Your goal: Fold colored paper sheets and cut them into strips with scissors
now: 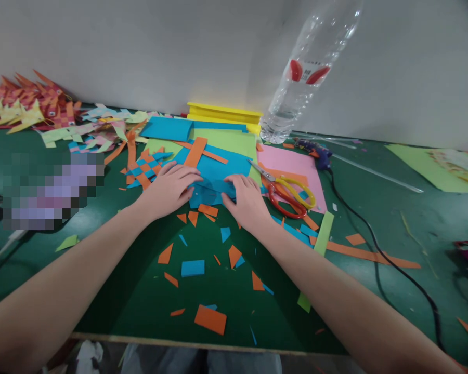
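A folded piece of blue paper [211,187] lies low over the table between my two hands. My left hand [168,191] pinches its left end, thumb below and fingers above. On the other end, my right hand [248,200] has its thumb and fingers closed in the same way. Behind them lies a larger blue sheet [228,162], crossed by orange paper strips [196,151]. A woven orange and blue paper piece [145,169] sits left of my left hand. Scissors with red and yellow handles [286,193] rest just right of my right hand.
A tilted-looking plastic water bottle [292,93] stands by the wall. The glue gun [315,151] trails a black cord [370,228] to the right. Paper scraps [210,319] litter the green table [140,306]. Woven paper fish [27,104] lie back left; a blurred-out object [56,195] lies left.
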Motion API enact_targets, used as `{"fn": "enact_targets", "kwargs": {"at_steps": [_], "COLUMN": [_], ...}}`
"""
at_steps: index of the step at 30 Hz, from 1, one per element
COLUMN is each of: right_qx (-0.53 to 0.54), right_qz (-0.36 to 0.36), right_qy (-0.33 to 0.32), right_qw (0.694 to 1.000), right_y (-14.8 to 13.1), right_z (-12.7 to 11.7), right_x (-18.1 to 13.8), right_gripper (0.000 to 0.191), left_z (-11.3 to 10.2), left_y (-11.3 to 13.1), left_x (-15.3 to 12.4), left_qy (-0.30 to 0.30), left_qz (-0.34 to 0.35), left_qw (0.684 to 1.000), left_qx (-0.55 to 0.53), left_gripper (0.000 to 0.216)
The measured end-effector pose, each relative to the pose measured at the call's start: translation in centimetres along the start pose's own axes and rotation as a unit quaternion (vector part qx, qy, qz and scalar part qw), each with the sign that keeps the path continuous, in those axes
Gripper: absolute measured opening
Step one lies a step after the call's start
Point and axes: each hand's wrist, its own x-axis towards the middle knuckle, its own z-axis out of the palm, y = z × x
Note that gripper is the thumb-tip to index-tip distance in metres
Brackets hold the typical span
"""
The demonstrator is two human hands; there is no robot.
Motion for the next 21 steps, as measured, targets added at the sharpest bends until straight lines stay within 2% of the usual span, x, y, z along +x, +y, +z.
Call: {"fn": "enact_targets", "kwargs": {"at_steps": [3, 6, 14, 19, 21], "right_qx": [0.002, 0.008, 0.031, 0.050, 0.060], "right_qz": [0.001, 0.004, -0.001, -0.007, -0.005], "right_qy": [-0.009, -0.016, -0.026, -0.027, -0.004], "right_qw": [1.000, 1.000, 0.999, 0.998, 0.998], "right_y": [-0.03, -0.07, 0.13, 0.19, -0.01], "right_z": [0.00, -0.01, 0.05, 0.12, -0.10], "right_x": [0.00, -0.01, 0.07, 0.07, 0.08], "right_gripper": [0.020, 0.021, 0.020, 0.020, 0.017], "left_z": [0.24, 0.47, 0.54, 0.50, 0.47], "left_y": [-0.07, -0.22, -0.18, -0.10, -0.10], "left_x": [0.05, 0.06, 0.15, 0.22, 0.24], "left_qy": [-0.007, -0.009, -0.054, -0.054, -0.053], "left_qz": [0.053, 0.077, 0.063, 0.063, 0.059], "left_qw": [0.998, 0.996, 0.992, 0.993, 0.994], "left_qx": [-0.032, -0.048, -0.093, -0.082, -0.075], "left_gripper": [0.031, 0.032, 0.039, 0.040, 0.041]}}
